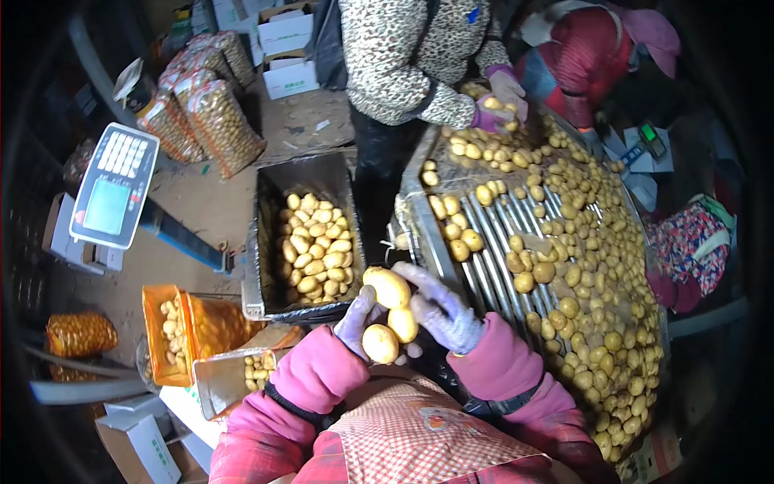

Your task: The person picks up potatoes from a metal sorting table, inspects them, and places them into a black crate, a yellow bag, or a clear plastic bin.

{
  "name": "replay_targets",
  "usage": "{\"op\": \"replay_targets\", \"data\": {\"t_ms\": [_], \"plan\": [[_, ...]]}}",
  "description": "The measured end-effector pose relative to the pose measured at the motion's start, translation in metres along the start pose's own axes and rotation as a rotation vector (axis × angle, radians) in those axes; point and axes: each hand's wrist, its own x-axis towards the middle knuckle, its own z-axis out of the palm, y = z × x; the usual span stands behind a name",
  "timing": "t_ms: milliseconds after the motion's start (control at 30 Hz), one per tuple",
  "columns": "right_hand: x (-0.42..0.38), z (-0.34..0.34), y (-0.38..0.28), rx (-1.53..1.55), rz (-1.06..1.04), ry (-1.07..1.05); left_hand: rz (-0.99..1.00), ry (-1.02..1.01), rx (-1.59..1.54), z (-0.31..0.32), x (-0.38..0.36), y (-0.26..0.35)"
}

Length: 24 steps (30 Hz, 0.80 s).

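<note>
- Desk (430, 234): the largest thing, on the person's right, its metal rollers (482, 282) bare near the close left edge and its far side thick with loose potatoes (601, 355).
- Co-worker (391, 60): standing at the far end of the desk in a spotted top, with gloved hands (490, 113) around potatoes there.
- Sacks (214, 121): net ones, full of potatoes, grouped on the floor at far left.
- Bin (269, 202): black-lined, left of the desk, its long axis running away from the person; a heap of potatoes (317, 250) lies inside.
- Scale (115, 185): keypad and lit display, on a post left of the bin.
- Left hand (355, 323): gloved, curled around the left side of the held potatoes; nearer the bin, which lies ahead and to its left.
- Right hand (447, 315): gloved, fingers loosely extended against their right side, nearer the desk; whether it bears any weight I cannot tell.
- Held potatoes (388, 289): three, bunched between both hands before the apron, just beyond the bin's near right corner; the uppermost one's long axis slants down rightward.
</note>
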Motion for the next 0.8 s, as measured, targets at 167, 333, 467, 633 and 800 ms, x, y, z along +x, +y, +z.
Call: {"op": "replay_targets", "data": {"t_ms": [167,333,467,633,800], "plan": [[0.007,0.014,0.03,0.246,0.146,0.117,0.122,-0.025,-0.159,-0.012,-0.033,0.011],[0.004,0.023,0.05,0.229,0.447,-0.043,0.237,0.009,-0.17,-0.033,-0.061,0.009],[0.014,0.061,0.051,0.25,0.379,0.05,0.286,0.005,-0.186,-0.036,-0.073,0.009],[0.016,0.063,0.066,0.229,0.51,0.003,0.303,0.085,-0.141,-0.052,-0.086,0.012],[0.022,0.065,0.078,0.471,0.405,-0.059,0.184,0.234,-0.014,-0.052,-0.095,0.01]]}}
